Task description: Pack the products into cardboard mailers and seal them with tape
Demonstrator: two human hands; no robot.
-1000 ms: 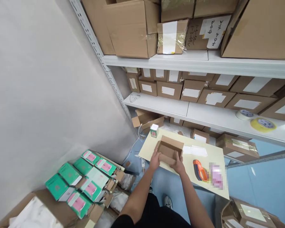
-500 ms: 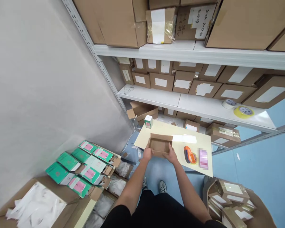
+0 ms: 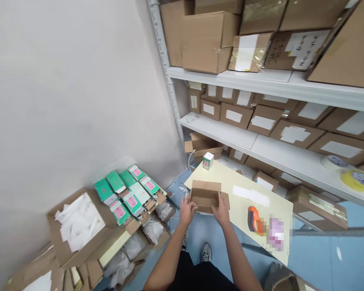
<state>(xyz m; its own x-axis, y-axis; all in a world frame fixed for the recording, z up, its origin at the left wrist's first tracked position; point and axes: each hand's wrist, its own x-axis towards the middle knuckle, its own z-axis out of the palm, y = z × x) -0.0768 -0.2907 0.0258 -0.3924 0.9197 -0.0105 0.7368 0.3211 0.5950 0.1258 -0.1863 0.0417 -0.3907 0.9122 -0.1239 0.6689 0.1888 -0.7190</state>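
An open brown cardboard box (image 3: 204, 202) rests at the near left edge of the cream table, its flaps standing up or folded out. My left hand (image 3: 187, 211) grips its left side, and my right hand (image 3: 221, 210) holds the right side near the front corner. Inside the box only bare cardboard shows. Beyond it stands a small green and white carton (image 3: 208, 161). White paper strips (image 3: 251, 195) lie to the right of the box. Further right are an orange tape dispenser (image 3: 255, 220) and a pink blurred item (image 3: 276, 233).
Shelves (image 3: 218, 131) full of labelled brown boxes rise behind the table (image 3: 239, 180). Green cartons (image 3: 133, 202) lie in rows at the left, beside a large box of white paper pieces (image 3: 79, 222). Tape rolls (image 3: 358, 178) sit on the middle shelf. A grey wall (image 3: 79, 89) bounds the left.
My view has turned left, so the scene sits further right. The right flap of the box now sticks outward, and the left hand's fingers have shifted on its side.
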